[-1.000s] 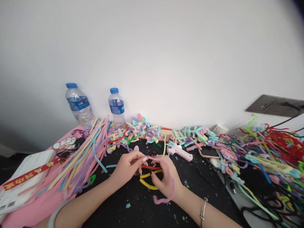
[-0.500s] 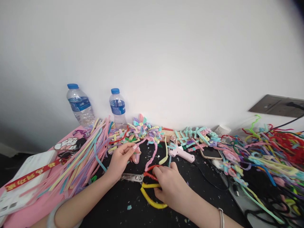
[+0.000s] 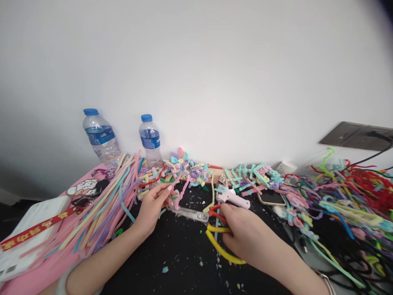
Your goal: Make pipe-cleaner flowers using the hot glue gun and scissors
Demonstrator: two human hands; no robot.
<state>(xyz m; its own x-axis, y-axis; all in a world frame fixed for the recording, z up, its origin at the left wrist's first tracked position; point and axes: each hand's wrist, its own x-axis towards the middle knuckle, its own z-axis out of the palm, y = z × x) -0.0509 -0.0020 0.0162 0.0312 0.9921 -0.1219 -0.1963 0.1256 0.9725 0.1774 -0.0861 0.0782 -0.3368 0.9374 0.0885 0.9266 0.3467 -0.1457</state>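
Observation:
My left hand (image 3: pixel 152 209) is closed, pinching a pink pipe cleaner (image 3: pixel 182 191) between thumb and fingers. Part of the pipe cleaner bends down beside the fingertips. My right hand (image 3: pixel 245 227) grips the scissors (image 3: pixel 196 214) by their red and yellow handles. Their metal blades point left, with the blurred tips close to the pinching fingers and the pink strand. I cannot tell whether the blades touch it. Just beyond the scissors lie a pale yellow pipe cleaner (image 3: pixel 211 196) and a white glue gun (image 3: pixel 235 199).
Two water bottles (image 3: pixel 101 139) (image 3: pixel 150 141) stand by the wall. Bundled pastel pipe cleaners (image 3: pixel 101 209) lie left, and a tangled pile (image 3: pixel 353 196) covers the right side. A phone (image 3: pixel 272 197) rests behind my right hand. Small scraps (image 3: pixel 165 269) dot the black mat (image 3: pixel 184 250).
The scissors have been lifted off the mat and moved right in my right hand, blades now near my left fingertips. The pink pipe cleaner's long loop has shifted closer to my left hand.

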